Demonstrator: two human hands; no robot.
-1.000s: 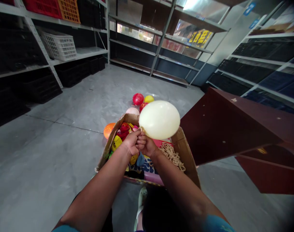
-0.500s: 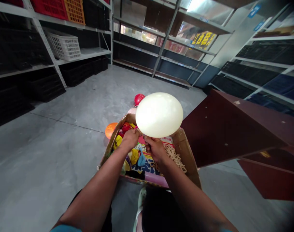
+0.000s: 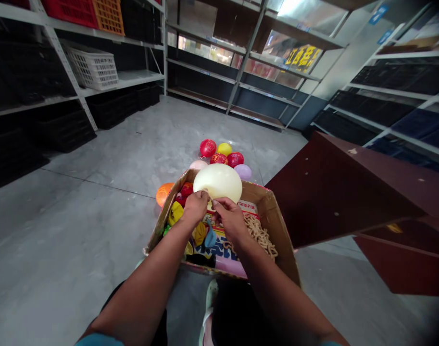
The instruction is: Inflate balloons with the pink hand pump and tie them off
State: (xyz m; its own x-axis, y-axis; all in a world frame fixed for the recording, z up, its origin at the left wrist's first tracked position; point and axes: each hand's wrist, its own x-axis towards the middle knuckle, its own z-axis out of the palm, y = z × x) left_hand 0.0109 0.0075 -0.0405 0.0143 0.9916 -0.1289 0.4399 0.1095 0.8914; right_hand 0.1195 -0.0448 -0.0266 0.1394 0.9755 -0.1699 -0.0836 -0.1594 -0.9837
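Observation:
A pale cream inflated balloon (image 3: 219, 180) hangs over the far side of an open cardboard box (image 3: 275, 211). My left hand (image 3: 196, 205) is closed in a pinch on the balloon's neck. Beside it, my right hand (image 3: 229, 216) also has thumb and fingers pinched at the neck; the exact grip is partly hidden. Inside the box lie limp yellow balloons (image 3: 175, 212), a limp blue balloon (image 3: 210, 236), a heap of beige cord (image 3: 259, 234) and a pink-lilac cylinder (image 3: 231, 265).
Inflated balloons rest on the floor past the box, among them a red one (image 3: 207, 148), a yellow one (image 3: 224, 149) and a lilac one (image 3: 243, 171). An orange balloon (image 3: 164, 193) sits left. Dark red boards (image 3: 334, 192) stand right. Shelving (image 3: 237, 81) lines the walls.
The cream balloon has dropped lower and looks smaller, showing several balloons on the floor behind it. Both hands stay at its neck.

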